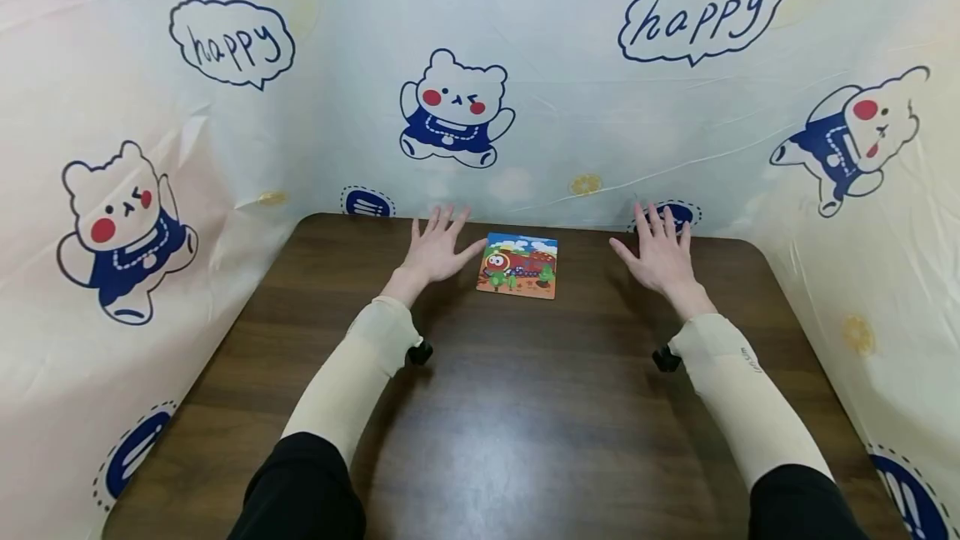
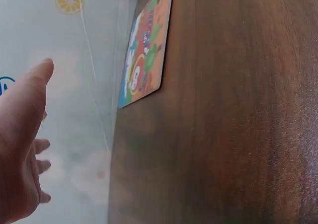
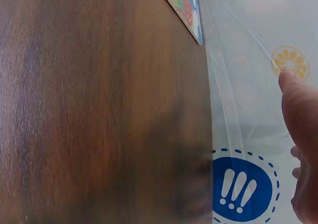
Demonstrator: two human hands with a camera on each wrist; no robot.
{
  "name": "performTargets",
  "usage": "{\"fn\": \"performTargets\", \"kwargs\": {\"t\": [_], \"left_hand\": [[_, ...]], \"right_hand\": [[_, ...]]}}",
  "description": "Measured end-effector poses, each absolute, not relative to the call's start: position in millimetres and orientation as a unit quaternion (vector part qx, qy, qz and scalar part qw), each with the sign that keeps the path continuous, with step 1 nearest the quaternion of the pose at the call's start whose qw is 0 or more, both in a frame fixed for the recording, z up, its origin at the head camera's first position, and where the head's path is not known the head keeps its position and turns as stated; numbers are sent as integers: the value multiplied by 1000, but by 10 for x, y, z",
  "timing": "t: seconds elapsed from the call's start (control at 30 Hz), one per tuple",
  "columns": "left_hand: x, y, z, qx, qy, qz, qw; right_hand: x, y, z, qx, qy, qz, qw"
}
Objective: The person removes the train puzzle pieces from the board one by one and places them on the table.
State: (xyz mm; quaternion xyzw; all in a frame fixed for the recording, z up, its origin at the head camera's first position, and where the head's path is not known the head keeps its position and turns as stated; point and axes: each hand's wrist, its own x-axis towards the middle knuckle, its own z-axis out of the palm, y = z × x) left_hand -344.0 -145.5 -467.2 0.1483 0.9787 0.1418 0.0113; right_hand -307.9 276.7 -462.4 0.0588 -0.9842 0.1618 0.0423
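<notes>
A small square picture board [image 1: 517,266], printed with a red cartoon train, green trees and blue sky, lies flat near the far edge of the table. Just left of it is my left hand [image 1: 437,250], fingers spread and straight, thumb pointing at the board's upper left corner. My right hand [image 1: 660,255] is held farther off to the right of the board, its fingers also spread. Neither hand holds anything. In the left wrist view the board [image 2: 145,47] lies beyond the thumb; the right wrist view catches only one corner of it.
The brown wooden table [image 1: 480,407] has rounded far corners. A pale curtain [image 1: 555,132] with cartoon bears and "happy" bubbles hangs close behind the far edge and along both sides. A dark wrist camera [image 1: 420,352] sits on the left sleeve, another [image 1: 666,358] on the right.
</notes>
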Motion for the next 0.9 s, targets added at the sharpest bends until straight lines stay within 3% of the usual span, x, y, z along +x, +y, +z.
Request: {"fn": "performTargets", "kwargs": {"t": [0.37, 0.6, 0.9], "left_hand": [[-3410, -1270, -4855, 198, 972, 121, 22], [-3379, -1148, -5070, 264, 958, 98, 54], [-3366, -1129, -5198, 253, 960, 100, 72]], "right_hand": [[-3076, 2565, -4834, 84, -983, 159, 29], [-3054, 2328, -5043, 130, -978, 165, -7], [-3059, 2082, -5188, 165, -968, 183, -46]]}}
